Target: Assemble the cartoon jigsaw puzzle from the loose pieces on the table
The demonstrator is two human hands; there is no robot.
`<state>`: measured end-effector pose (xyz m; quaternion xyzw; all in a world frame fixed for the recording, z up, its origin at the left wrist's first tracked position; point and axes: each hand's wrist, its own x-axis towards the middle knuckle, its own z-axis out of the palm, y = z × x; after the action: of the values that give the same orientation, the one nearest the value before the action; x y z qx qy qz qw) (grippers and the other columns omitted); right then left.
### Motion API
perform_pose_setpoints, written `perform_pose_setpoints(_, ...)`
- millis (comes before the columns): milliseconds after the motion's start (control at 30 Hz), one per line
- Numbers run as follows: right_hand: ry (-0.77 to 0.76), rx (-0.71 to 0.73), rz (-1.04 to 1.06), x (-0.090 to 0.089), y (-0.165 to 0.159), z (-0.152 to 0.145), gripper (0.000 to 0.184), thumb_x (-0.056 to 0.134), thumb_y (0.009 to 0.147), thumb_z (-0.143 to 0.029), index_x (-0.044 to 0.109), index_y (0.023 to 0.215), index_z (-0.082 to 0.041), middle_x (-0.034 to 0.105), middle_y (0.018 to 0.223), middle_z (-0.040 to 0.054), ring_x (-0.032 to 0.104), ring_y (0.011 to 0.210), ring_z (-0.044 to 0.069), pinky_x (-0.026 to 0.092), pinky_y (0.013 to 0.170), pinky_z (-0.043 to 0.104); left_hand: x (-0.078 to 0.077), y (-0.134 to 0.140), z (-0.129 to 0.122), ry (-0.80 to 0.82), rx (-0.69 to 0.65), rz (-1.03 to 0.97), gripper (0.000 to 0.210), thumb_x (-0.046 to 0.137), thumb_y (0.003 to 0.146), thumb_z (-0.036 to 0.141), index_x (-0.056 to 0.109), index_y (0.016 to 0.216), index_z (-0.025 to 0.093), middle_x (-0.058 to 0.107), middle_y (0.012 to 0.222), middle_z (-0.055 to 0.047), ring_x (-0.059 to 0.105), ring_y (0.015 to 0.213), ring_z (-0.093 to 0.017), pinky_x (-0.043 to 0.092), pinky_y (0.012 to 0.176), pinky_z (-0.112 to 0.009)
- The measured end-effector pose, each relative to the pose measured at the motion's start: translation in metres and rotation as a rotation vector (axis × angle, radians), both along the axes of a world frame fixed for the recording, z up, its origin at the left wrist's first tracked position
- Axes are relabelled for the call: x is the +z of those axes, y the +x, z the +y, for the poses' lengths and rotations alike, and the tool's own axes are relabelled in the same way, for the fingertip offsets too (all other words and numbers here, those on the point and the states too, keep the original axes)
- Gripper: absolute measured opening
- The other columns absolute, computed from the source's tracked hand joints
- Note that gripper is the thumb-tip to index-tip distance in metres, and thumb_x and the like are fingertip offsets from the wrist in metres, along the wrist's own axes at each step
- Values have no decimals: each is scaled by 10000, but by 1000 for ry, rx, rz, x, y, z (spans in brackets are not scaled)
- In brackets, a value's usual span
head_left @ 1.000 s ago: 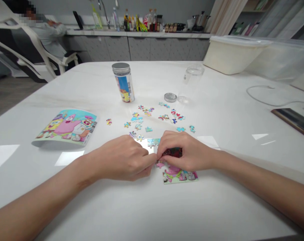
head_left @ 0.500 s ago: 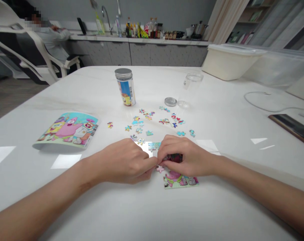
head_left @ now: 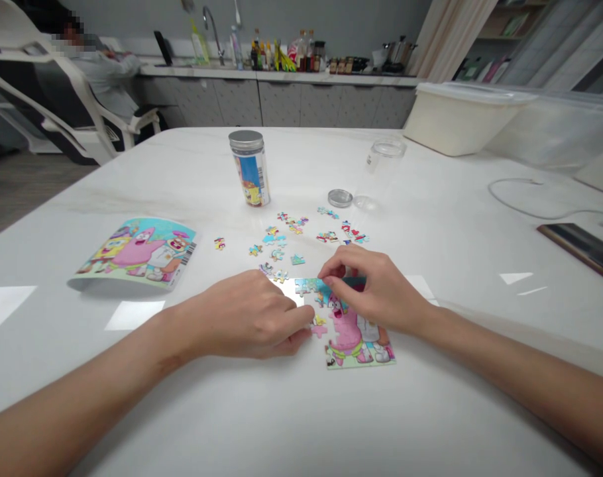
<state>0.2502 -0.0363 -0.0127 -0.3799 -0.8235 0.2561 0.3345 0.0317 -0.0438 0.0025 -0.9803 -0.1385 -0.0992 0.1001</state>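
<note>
A partly joined jigsaw puzzle point(head_left: 348, 329) with a pink starfish character lies flat on the table in front of me. My left hand point(head_left: 262, 319) is closed at its left side, thumb and index finger at the edge of a pink and yellow puzzle piece point(head_left: 319, 326). Over the puzzle's upper part, my right hand point(head_left: 374, 281) has its thumb and index tips drawn together near the top edge; whatever lies between them is hidden. A joined blue-green strip point(head_left: 306, 286) runs left from those fingertips. Several loose puzzle pieces point(head_left: 277, 254) are scattered beyond both hands.
A curled picture sheet point(head_left: 137, 252) lies at left. Farther back stand a lidded picture jar point(head_left: 250, 172), a clear open jar point(head_left: 385, 169) and a metal lid point(head_left: 340, 197). A phone point(head_left: 580, 248), cable point(head_left: 515, 212) and cream bin point(head_left: 460, 122) are at right. A person sits back left.
My right hand has moved up and right from the pink and yellow piece to the puzzle's top edge, uncovering the starfish picture. My left hand stays nearly in place.
</note>
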Motion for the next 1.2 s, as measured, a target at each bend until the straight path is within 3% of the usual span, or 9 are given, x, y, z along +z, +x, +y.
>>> perform_pose_setpoints(300, 0, -97, -52, 0, 1, -1, 110, 541, 820, -121, 622, 789, -189, 633, 736, 9, 564, 681, 140, 454, 626, 290, 0, 2, -2, -33, 23, 36, 178, 419, 922, 207, 501, 764, 195, 541, 457, 56, 388, 355, -101, 184, 391, -316)
perform_pose_setpoints(933, -30, -153, -107, -9, 2, -3, 92, 554, 859, -234, 632, 811, -230, 643, 751, 15, 575, 622, 154, 461, 559, 288, 0, 7, -6, -56, 99, 132, 139, 509, 883, 336, 553, 842, 211, 549, 462, 48, 404, 349, -120, 98, 391, -305)
perform_pose_setpoints(1200, -27, -139, -102, -4, 1, -3, 103, 547, 833, -174, 635, 797, -213, 645, 752, 18, 578, 634, 148, 461, 572, 280, 2, 4, -5, -89, 70, 112, 139, 488, 884, 248, 582, 800, 190, 544, 469, 39, 419, 369, -111, 146, 408, -315)
